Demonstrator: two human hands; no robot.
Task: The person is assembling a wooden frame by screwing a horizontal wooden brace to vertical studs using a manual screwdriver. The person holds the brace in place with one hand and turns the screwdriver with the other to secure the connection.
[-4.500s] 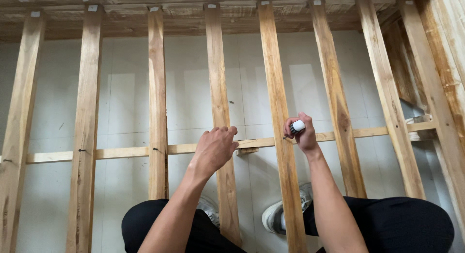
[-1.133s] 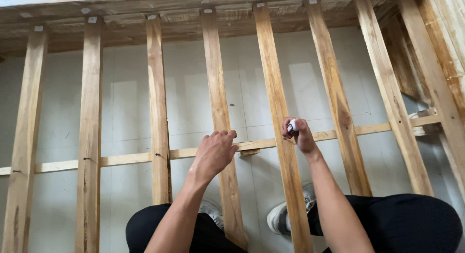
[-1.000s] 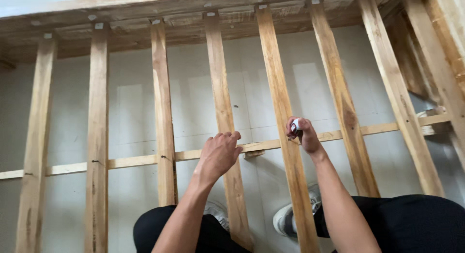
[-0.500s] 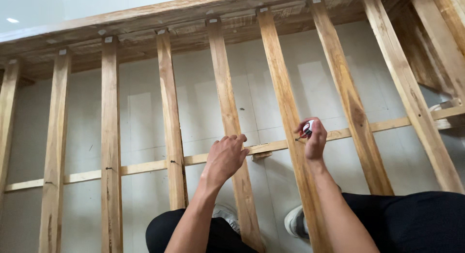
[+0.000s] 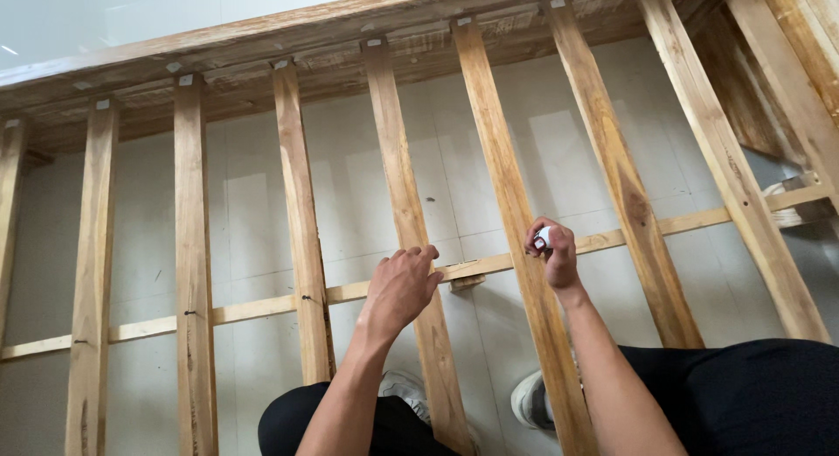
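Resting left hand (image 5: pixel 402 286) open on slat (image 5: pixel 418 272) | right hand (image 5: pixel 554 253) gripping small white object (image 5: pixel 542 239) | cross rail (image 5: pixel 262 307) beneath

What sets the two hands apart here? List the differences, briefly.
The left hand holds nothing and rests with fingers curled on a wooden slat; the right hand is closed round a small white object at the next slat. The left sits lower. Both are bare, near the thin crosspiece.

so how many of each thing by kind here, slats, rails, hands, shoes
upright wooden slats: 9
thin cross rail: 1
top beam: 1
hands: 2, left and right
small white object: 1
shoes: 2
total: 16
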